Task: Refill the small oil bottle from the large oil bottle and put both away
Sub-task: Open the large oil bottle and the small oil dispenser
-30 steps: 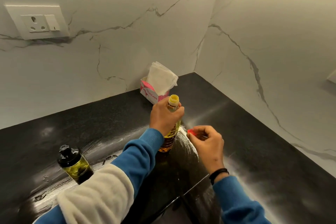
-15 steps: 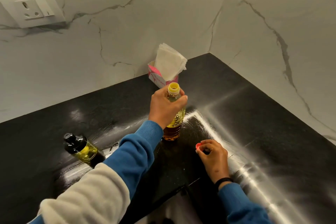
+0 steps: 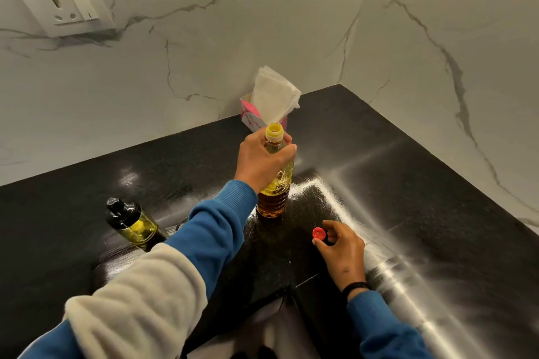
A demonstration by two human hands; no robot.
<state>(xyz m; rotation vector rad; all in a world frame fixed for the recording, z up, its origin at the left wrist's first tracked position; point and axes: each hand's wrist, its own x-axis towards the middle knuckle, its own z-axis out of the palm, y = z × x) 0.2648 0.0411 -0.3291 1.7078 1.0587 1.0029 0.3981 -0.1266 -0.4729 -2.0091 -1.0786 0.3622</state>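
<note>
The uncapped large bottle (image 3: pixel 275 181) is gripped at its shoulder by the left hand (image 3: pixel 262 163); the red cap (image 3: pixel 318 232) is pinched by the right hand (image 3: pixel 341 251). Oil could be spilled by a careless tilt.

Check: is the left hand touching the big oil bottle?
Touching. The head view shows the left hand wrapped around the shoulder of the large oil bottle, just below its open yellow neck, with fingers curled across the front and no gap visible.

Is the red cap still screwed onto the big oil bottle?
No: the large oil bottle stands with its yellow neck uncovered, while the red cap is down at the counter by the right hand.
</note>
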